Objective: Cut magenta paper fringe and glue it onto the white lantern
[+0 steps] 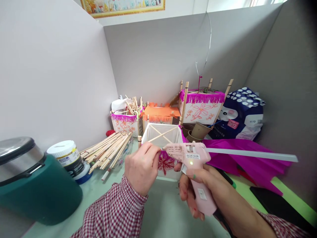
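Observation:
My right hand (198,188) grips a pink glue gun (190,158) by its handle, with a long white glue stick (250,154) sticking out of the back to the right. The nozzle points left at my left hand (141,167), whose fingers are pinched together at the nozzle tip on something too small to make out. Just behind both hands stands a white paper lantern box (162,135) with crossed wooden sticks and a pink flower drawing on its front.
A pile of wooden sticks (109,148) lies at the left beside a white jar (68,158) and a green container with a steel lid (32,185). Finished lanterns with magenta fringe (200,105) stand at the back. Magenta paper (242,155) lies at the right; grey partition walls enclose the desk.

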### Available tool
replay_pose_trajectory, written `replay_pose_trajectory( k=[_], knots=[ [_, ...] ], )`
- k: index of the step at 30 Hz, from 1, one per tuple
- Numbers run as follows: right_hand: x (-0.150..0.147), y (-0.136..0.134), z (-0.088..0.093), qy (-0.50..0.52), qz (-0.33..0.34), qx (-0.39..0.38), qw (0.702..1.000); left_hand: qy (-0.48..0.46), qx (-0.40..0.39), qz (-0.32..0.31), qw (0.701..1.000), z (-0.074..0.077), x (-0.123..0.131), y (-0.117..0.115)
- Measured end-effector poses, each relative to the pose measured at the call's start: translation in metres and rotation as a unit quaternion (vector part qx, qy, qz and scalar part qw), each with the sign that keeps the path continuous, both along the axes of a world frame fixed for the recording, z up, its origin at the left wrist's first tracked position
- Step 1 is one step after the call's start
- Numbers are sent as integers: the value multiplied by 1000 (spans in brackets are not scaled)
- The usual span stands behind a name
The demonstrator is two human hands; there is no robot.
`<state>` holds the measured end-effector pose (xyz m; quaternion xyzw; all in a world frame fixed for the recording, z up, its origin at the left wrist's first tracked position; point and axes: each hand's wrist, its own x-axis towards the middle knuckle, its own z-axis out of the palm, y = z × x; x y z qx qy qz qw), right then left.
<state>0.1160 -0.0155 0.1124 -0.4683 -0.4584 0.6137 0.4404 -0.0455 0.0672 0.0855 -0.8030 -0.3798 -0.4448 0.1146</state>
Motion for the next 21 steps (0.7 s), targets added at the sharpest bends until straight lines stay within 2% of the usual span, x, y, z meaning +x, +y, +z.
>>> replay_pose_trajectory(
  k=[13,21],
  knots=[
    [-2,-1,-4,9,6,-1,1000,-13,12,4,1000,-5,0,1],
    [-3,-3,-1,-54,0,1,999,-14,15,-5,1000,-6,0,2]
  ],
)
